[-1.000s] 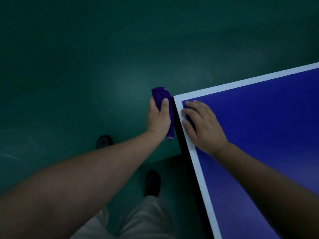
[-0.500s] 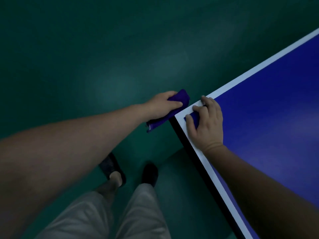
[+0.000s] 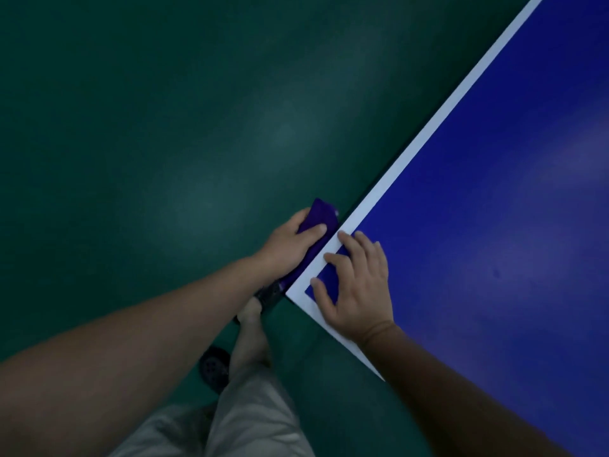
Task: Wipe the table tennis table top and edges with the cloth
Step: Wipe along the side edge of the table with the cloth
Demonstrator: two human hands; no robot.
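The green floor (image 3: 164, 127) fills the left and top of the view. The blue table tennis table (image 3: 494, 192), edged with a white line, takes the right side, its near corner pointing toward the person's legs. Pale shorts (image 3: 250, 423) and a dark shoe (image 3: 214, 367) show below that corner; the left forearm crosses in front of them and hides part of the leg.

The right hand (image 3: 359, 291) lies flat on the table top at the corner, fingers spread and straight, fingertips on the white line. The left hand (image 3: 290, 245) grips the purple cloth (image 3: 318, 214) and presses it against the table's side edge just past the corner, thumb on top of the cloth.

Compared with half a second ago, the table edge runs steeper across the view, and the cloth sits along the edge beyond the corner instead of at the corner tip.
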